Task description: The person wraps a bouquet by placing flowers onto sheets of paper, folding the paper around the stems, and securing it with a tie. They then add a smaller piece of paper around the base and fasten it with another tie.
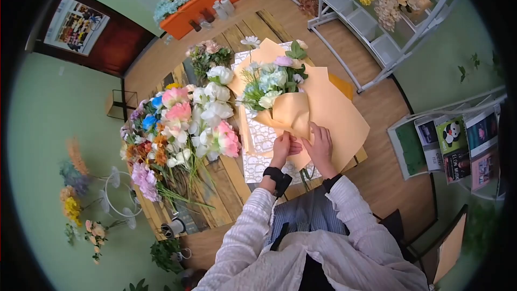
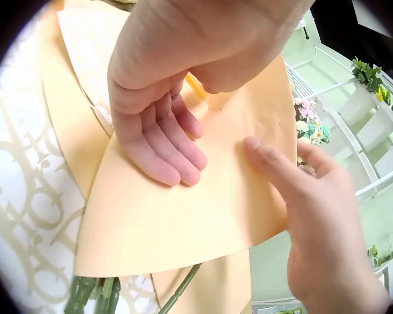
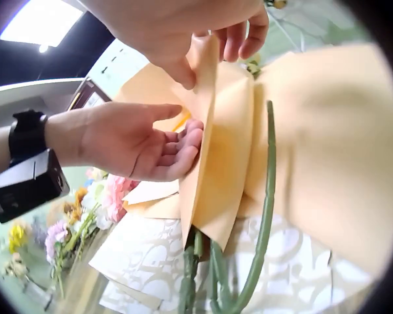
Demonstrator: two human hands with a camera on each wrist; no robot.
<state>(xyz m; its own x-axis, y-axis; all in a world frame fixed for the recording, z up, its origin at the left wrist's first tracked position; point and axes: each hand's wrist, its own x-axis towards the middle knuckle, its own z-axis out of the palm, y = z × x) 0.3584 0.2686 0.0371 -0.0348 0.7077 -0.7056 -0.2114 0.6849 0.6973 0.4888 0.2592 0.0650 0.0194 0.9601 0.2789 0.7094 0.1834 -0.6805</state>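
Peach wrapping paper (image 1: 334, 116) is folded around the stems (image 3: 191, 278); its fold is pinched by the right grip (image 3: 183, 29) and touched, just beside, by the left grip's (image 3: 128, 140) relaxed fingers.

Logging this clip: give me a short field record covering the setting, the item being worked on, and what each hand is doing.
Setting: wooden table with a heap of loose flowers to the left
Work item: bouquet lying in peach wrapping paper, on patterned white paper
Left hand: fingers lie on the folded peach paper
Right hand: thumb and fingers pinch the fold's upper edge
Stems: green, sticking out below the wrap
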